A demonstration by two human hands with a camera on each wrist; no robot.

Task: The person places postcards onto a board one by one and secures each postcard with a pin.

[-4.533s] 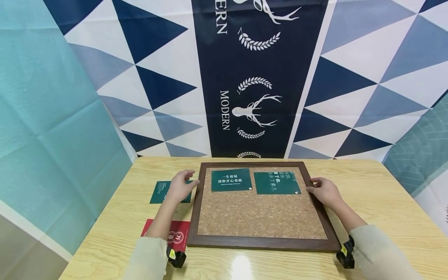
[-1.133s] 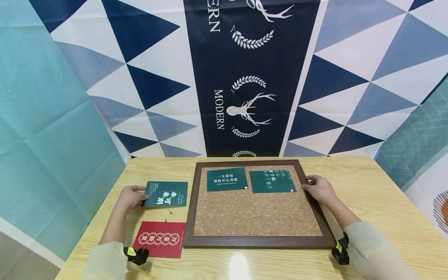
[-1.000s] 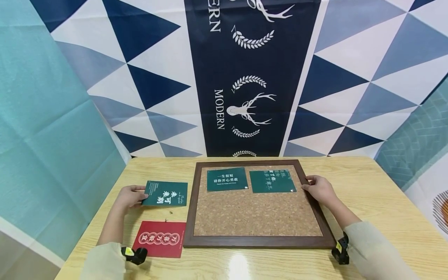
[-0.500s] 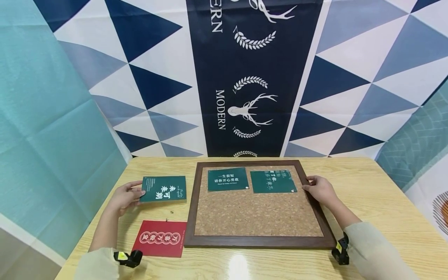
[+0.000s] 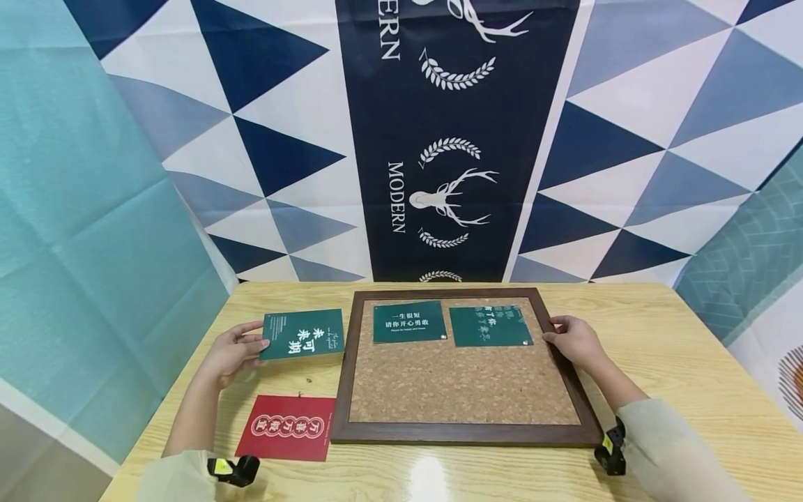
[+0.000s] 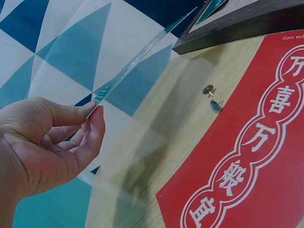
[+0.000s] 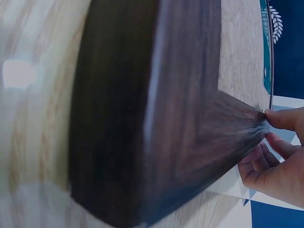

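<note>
Currently, left hand [image 5: 228,354] pinches the green card [image 5: 295,317] by its short left edge; right hand [image 5: 578,343] grips the right side of the board [image 5: 464,383]. Handling, as judged: a light pinch close to the edge should hold the card without creasing it; too loose and the far end may droop or swing. Far end best carried clear of the board's side so that it does not catch. Gentle pressure should suffice at right, since a pull could shift the board. Position: card extends from the left hand toward the board, tilted, raised above the tabletop [image 5: 376,467]. In head view its far edge meets the board's left side; contact cannot be told. Red card [image 5: 288,450] and two pins [image 6: 208,89] lie below, nearer the person.
</note>
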